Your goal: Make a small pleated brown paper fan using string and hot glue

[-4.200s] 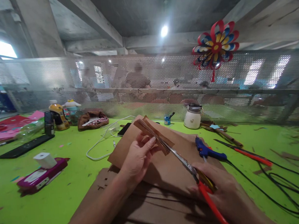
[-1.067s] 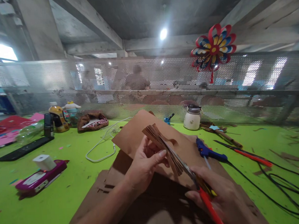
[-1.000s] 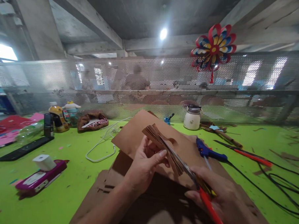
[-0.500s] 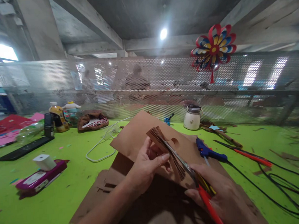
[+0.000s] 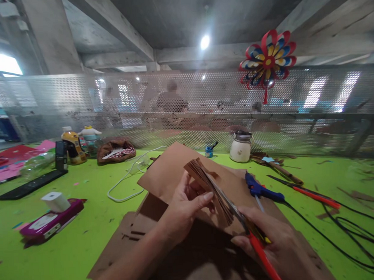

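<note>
Pinched in the left hand [image 5: 184, 212] above kraft paper sheets [image 5: 166, 169], a brown paper stack [image 5: 198, 172] met scissors [image 5: 244, 223] gripped in the right hand [image 5: 274, 233], its lengthwise cut apparently begun but unfinished

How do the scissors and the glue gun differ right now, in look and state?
The scissors have metal blades and a red handle; the glue gun has a blue body.
The scissors are gripped in the right hand, blades at the folded paper; the glue gun is unheld, resting by the right edge of the brown paper sheet.
Both are tools on the person's right side.
</note>
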Demonstrator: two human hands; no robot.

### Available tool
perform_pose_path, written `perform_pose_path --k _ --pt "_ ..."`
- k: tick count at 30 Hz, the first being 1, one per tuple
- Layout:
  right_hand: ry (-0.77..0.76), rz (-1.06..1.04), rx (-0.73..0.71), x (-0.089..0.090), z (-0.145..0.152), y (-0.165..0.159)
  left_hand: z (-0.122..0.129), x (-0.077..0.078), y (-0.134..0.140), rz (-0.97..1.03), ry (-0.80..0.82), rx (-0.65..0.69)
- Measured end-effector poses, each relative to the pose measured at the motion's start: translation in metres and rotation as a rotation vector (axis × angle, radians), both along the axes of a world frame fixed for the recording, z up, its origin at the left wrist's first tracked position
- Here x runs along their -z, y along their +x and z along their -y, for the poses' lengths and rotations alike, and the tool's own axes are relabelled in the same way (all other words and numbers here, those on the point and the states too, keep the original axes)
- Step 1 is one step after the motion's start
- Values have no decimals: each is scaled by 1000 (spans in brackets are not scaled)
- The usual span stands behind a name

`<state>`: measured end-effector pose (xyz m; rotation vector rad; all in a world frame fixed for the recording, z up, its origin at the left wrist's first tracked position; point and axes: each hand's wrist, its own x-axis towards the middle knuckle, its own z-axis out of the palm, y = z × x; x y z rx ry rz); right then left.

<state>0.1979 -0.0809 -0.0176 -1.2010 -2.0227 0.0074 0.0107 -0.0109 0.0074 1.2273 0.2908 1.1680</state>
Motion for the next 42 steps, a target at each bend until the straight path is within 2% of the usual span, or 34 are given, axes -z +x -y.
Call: perform_pose_path --k 7,20,25,34,42 --pt "123 9 62 3 -3 1 1 3 1 -8 6 20" --pt "-26 -29 -15 -1 -2 0 6 4 6 -42 -1 33" --pt "85 -33 17 5 -4 3 6 6 6 -37 -18 37" --pt "138 3 49 5 -7 4 7 7 7 -22 -32 61" --pt "121 16 47 7 -8 9 5 8 6 -57 -25 87"
